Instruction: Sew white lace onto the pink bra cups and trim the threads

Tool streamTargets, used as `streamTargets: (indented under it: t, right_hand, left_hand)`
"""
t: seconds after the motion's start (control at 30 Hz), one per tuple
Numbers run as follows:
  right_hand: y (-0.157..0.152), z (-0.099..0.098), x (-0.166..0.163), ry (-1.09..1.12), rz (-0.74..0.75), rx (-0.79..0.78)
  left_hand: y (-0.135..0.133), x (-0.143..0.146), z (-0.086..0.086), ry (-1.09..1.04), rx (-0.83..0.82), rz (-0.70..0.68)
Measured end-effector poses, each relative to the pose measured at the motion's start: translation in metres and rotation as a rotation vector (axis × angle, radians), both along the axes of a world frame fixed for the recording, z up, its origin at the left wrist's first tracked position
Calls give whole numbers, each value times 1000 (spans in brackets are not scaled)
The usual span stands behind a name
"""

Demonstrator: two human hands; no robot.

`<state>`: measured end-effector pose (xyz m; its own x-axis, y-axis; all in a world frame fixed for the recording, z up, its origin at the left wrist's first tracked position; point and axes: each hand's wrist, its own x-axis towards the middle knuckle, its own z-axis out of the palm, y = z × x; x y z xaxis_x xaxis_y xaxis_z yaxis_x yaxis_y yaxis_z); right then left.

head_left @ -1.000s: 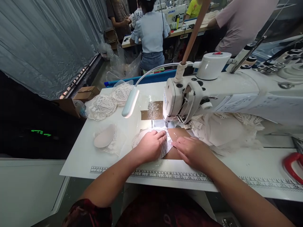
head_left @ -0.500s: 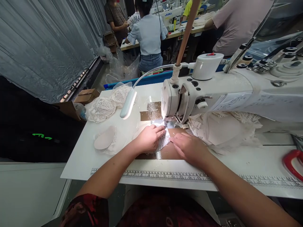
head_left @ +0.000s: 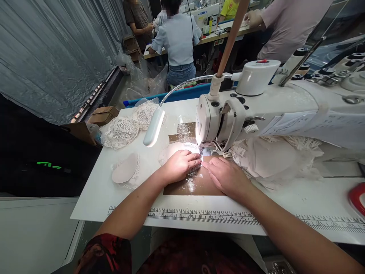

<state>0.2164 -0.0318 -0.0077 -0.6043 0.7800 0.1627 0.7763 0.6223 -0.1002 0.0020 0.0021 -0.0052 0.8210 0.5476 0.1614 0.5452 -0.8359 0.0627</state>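
Note:
My left hand [head_left: 180, 165] lies palm down on a white lace piece [head_left: 174, 149] just in front of the needle of the white sewing machine [head_left: 228, 118], fingers curled and pressing the fabric. Beside it, my right hand [head_left: 226, 176] rests flat with fingers together, its fingertips on the lace edge near the presser foot [head_left: 204, 149]. Most of the lace is hidden under my hands. Both hands rest over a brown patch [head_left: 196, 186] on the table.
A gooseneck lamp [head_left: 154, 127] shines on the work. A padded cup with lace [head_left: 125, 173] and a pile of lace cups [head_left: 125, 127] lie at the left. More white lace pieces [head_left: 273, 158] are heaped under the machine arm. Red object [head_left: 357, 198] at right edge. People work behind.
Both hands have slid forward toward the needle, carrying the lace with them. More of the brown patch shows behind my hands than before.

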Motion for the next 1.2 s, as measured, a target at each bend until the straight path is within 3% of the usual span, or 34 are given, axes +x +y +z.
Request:
streamTargets:
  t: [0.3,0.6,0.93,1.07,1.2]
  right_hand:
    - [5,5,-7,-67,-104,-83]
    - [4,6,-5,-56,-106,-75]
    - [5,-2,1,125,-90,-53]
    - [4,-1,2,134,-98,-75]
    - [3,0,2,147,-107,-74]
  left_hand:
    - [20,-3,-8,-51,-10,56]
    - [26,0,-7,-53,-18,110]
    - [-3,-6,19,72,-23,289]
    - [-13,-3,28,69,-128,274]
    - [-14,0,26,10,-170,184]
